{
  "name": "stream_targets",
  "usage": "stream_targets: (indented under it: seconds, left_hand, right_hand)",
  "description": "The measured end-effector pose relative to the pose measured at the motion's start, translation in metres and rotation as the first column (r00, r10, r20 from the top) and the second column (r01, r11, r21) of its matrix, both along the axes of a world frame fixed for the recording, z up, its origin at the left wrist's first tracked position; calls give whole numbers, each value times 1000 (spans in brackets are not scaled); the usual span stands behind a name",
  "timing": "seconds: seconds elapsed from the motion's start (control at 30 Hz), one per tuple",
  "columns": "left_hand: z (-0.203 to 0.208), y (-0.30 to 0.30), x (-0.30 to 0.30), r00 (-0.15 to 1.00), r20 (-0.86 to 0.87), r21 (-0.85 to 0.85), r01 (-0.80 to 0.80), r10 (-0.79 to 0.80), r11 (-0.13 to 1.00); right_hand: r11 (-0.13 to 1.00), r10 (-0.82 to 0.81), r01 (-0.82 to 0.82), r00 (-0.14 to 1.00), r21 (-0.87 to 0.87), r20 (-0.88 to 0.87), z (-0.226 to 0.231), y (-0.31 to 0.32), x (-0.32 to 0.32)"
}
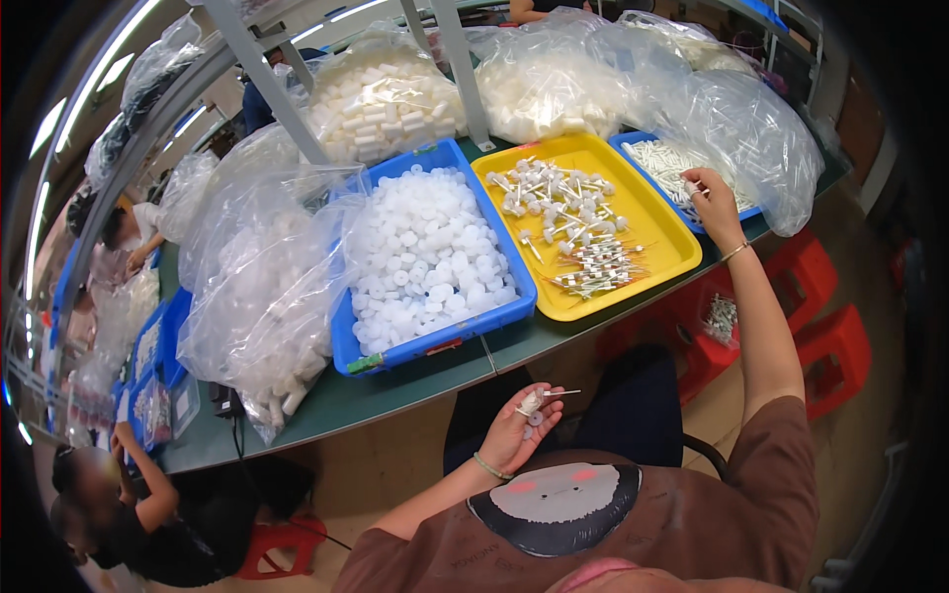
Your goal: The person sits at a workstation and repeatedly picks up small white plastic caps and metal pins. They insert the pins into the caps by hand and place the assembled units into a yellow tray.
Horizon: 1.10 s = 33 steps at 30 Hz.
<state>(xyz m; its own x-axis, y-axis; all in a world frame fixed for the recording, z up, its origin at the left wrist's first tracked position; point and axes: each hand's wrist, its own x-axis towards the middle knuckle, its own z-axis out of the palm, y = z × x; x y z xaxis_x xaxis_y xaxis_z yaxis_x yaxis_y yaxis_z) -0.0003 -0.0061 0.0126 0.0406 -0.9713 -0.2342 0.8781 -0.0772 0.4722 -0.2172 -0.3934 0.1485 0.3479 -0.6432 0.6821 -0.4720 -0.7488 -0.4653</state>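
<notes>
My left hand [512,437] is held low in front of my lap, its fingers curled around small white plastic pieces [535,405]. A thin white stick [563,392] juts out to the right from among them. Farther up and to the right, my right hand [714,203] reaches over a small blue tray [652,186] of slim white sticks [660,160]. Its fingers are pinched together around something small and pale that I cannot make out. Between the bins, a yellow tray [657,237] bears stick-and-cap pieces [568,203], with an orderly row of them near its front.
A larger blue bin [524,287] full of translucent white caps stands left of the yellow tray. Clear bags [257,267] of white parts crowd the green table [395,410]. Grey metal posts [460,69] rise behind. Red stools [835,356] stand right; another person [148,514] sits lower left.
</notes>
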Motion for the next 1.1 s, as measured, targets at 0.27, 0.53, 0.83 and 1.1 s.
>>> stream_targets:
  seconds: [0.27,0.53,0.83,1.1]
  left_hand:
    - [-11,-1,4,989,12,-25,-147,148,989]
    - [-3,3,3,985,56,-55,-159,162,986]
    - [-1,1,6,983,121,-31,-132,135,991]
    - [-4,1,1,980,163,49,-125,115,991]
  right_hand:
    - [853,488,-470,872,226,-31,-12,220,41]
    - [743,498,-481,862,465,97,-82,273,56]
    - [761,542,-510,840,400,38,-85,273,57]
    - [768,506,-492,859,410,83,-83,287,75]
